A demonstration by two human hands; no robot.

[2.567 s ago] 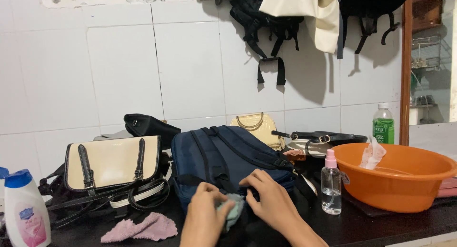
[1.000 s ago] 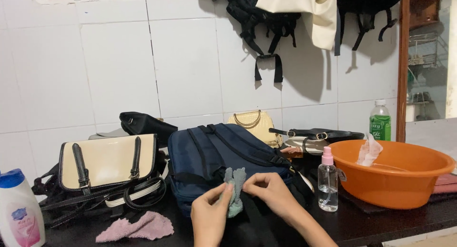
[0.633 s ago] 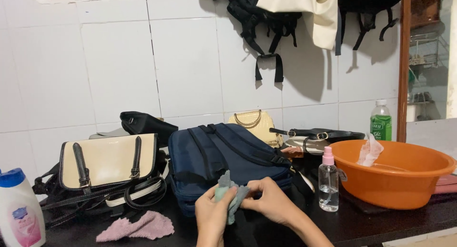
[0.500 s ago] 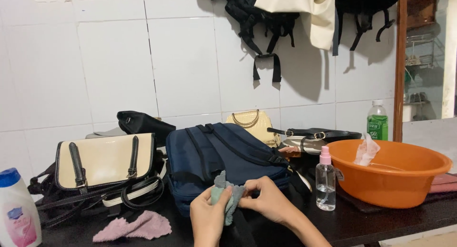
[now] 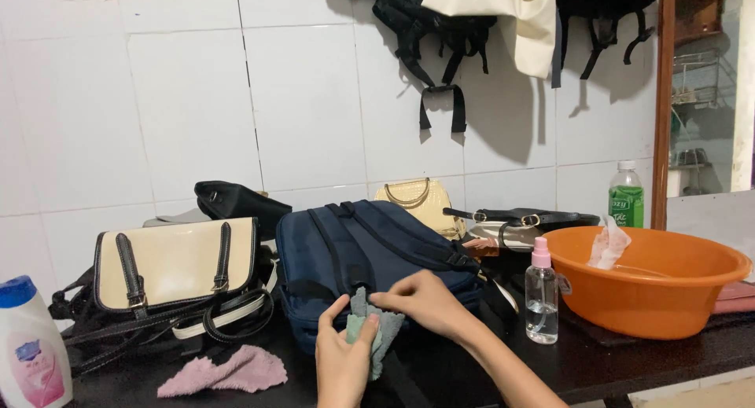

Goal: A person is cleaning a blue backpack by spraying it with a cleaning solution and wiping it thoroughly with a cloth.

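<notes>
The left hand comes up from six o'clock, palm turned inward, thumb lifted and fingers curled round a small grey-green cloth. The right hand reaches in from four o'clock, its fingers closed in a pinch on the cloth's upper edge. So both hands have hold of the cloth, neither one spread wide.

The cloth sits low in the centre of the view, bunched between the two hands, its long axis running roughly twelve to six, the top end poking up toward twelve and the lower end hanging toward six. It lies right against the front of the navy backpack, which rests on the dark counter with its straps facing the camera.

Out at nine o'clock of the hands stands a cream handbag with black straps, and a pink rag lies flat on the counter below it, at about eight. Far at the eight o'clock edge stands a white bottle with a blue cap.

Over at three o'clock, a clear spray bottle with a pink top stands upright, just beside an orange basin. A crumpled pale wipe rests on the basin's near-left rim; whether anything else is in there cannot be told. Behind the basin, at two o'clock, stands a green-labelled bottle.
</notes>
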